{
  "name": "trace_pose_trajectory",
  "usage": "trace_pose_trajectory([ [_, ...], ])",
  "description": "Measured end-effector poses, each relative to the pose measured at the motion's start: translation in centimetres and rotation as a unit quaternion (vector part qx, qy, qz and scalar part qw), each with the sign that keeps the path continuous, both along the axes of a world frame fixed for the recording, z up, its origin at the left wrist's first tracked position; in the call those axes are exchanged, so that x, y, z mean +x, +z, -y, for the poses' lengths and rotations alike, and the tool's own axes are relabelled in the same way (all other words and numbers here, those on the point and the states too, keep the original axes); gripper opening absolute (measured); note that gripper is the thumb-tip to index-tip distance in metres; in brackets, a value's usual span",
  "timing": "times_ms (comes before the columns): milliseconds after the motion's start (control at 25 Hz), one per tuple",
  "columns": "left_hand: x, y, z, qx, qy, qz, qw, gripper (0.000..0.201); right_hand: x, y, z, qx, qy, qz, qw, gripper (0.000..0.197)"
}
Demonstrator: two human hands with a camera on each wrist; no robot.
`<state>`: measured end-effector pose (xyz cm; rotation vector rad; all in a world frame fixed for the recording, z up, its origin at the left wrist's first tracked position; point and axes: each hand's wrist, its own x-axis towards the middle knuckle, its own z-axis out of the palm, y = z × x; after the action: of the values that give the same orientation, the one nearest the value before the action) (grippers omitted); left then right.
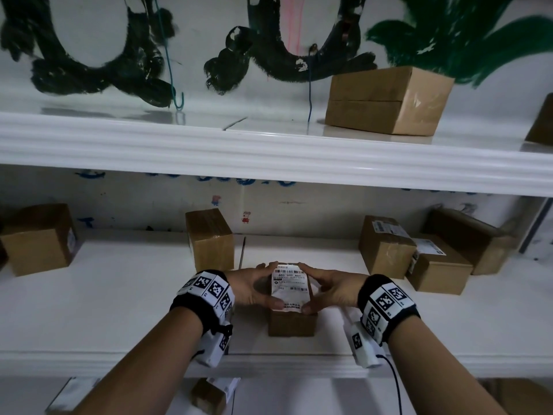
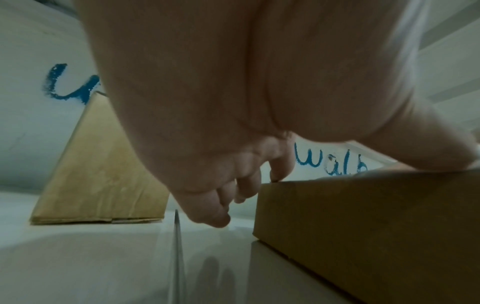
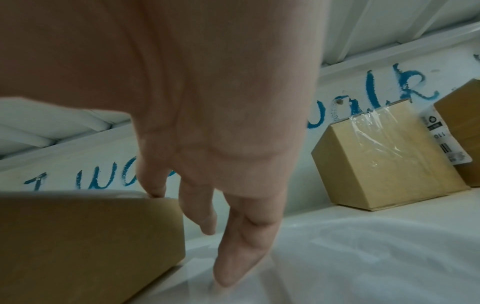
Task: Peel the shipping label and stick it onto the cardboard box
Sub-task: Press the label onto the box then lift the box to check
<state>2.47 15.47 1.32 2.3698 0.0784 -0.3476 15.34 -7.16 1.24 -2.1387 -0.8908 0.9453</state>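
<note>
Your left hand [image 1: 254, 287] and right hand [image 1: 327, 287] press spread fingers on the shipping label [image 1: 288, 287] atop the cardboard box [image 1: 291, 323]; label print unreadable; wrist views hide both palms' contact

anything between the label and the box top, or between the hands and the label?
Nothing visible. The shipping label already lies on top of the cardboard box. The left hand and right hand touch its edges directly, thumbs at the near corners and fingertips at the far end.

"660 D49 A01" on shipping label [image 1: 289, 286]
</note>
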Motion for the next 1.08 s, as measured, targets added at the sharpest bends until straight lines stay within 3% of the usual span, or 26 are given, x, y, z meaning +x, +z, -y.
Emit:
trace_pose_trajectory([
  [120, 0.2, -0.6, -0.2, 0.039, 0.006, 0.004, 0.999, 0.125, -0.2, 0.2, 0.3, 0.001, -0.010, -0.019, 1.000, 0.126],
  [320, 0.6, -1.6, -0.7, 0.066, 0.005, 0.023, 0.998, 0.125, -1.1, 0.5, 0.5, -0.011, 0.000, -0.017, 1.000, 0.126],
  [400, 0.1, -0.7, -0.2, 0.048, -0.003, 0.033, 0.998, 0.109, -1.0, 0.2, 0.6, 0.007, -0.001, -0.029, 1.000, 0.138],
  [480, -0.7, 0.2, 0.6, 0.014, -0.017, 0.027, 0.999, 0.080, -1.2, 0.4, 0.7, 0.015, -0.033, -0.027, 0.999, 0.148],
  [560, -1.4, -0.1, 0.7, 0.017, -0.007, 0.034, 0.999, 0.068, -1.9, 0.7, 0.8, -0.015, -0.032, 0.008, 0.999, 0.130],
  [680, -2.6, -1.8, 2.1, -0.031, -0.010, 0.055, 0.998, 0.055, -3.0, 0.4, 0.0, -0.001, -0.045, 0.019, 0.999, 0.050],
  [720, -2.9, -2.0, 2.8, -0.061, 0.001, 0.065, 0.996, 0.050, -3.6, 0.4, -0.2, 0.016, -0.067, 0.005, 0.998, 0.037],
  [840, -3.5, -1.2, 4.2, -0.149, 0.063, 0.116, 0.980, 0.041, -4.5, 1.6, -0.4, 0.102, -0.099, -0.029, 0.989, 0.036],
  [1000, -4.4, 0.5, 4.4, -0.358, 0.159, 0.140, 0.909, 0.033, -5.6, 3.3, 0.4, 0.267, -0.127, -0.124, 0.947, 0.042],
  [1080, -5.0, 0.9, 4.6, -0.398, 0.161, 0.158, 0.890, 0.036, -6.3, 3.1, 0.8, 0.323, -0.134, -0.158, 0.923, 0.047],
])
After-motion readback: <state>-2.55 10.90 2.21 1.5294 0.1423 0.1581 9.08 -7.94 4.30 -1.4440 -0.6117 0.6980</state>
